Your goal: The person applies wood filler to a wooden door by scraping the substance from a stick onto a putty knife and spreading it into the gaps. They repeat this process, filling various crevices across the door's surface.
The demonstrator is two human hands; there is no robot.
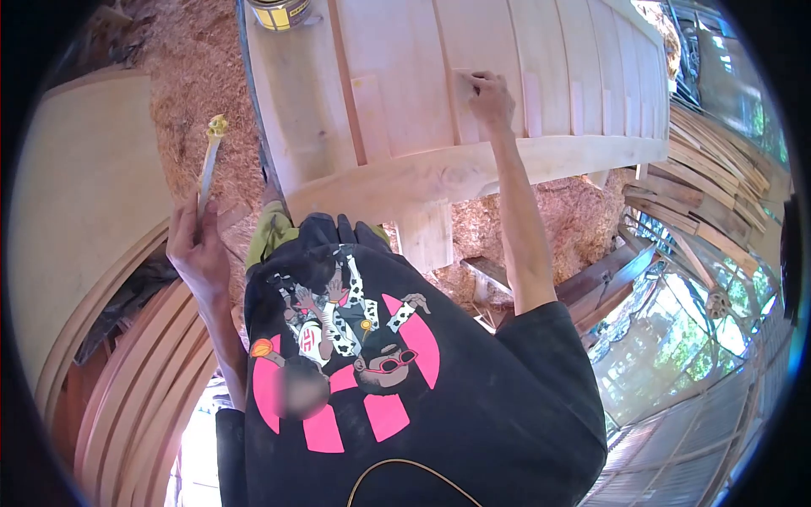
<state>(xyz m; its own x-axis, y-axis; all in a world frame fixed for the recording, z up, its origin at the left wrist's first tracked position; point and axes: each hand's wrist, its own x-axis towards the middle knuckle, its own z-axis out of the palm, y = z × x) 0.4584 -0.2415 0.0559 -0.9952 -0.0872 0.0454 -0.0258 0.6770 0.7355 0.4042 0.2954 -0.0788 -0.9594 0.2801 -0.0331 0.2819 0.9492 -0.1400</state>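
Note:
My left hand (198,245) is closed around the lower end of a thin stick (209,166), which points up and has a yellow, pasty lump at its tip. At the upper middle, my right hand (490,100) rests on a pale slatted wooden panel (405,76), its fingers bent over a small light piece (464,84) that lies near a seam between two boards. Whether the fingers grip that piece or only press on it is hard to see. Small pale strips stand along the other seams near the panel's curved lower rail (422,173).
An open can (280,13) with a yellow label stands at the panel's top left. Large pale boards (101,169) and curved planks (144,380) lie at the left. Stacked timber (710,186) is at the right. Wood shavings (198,68) cover the ground.

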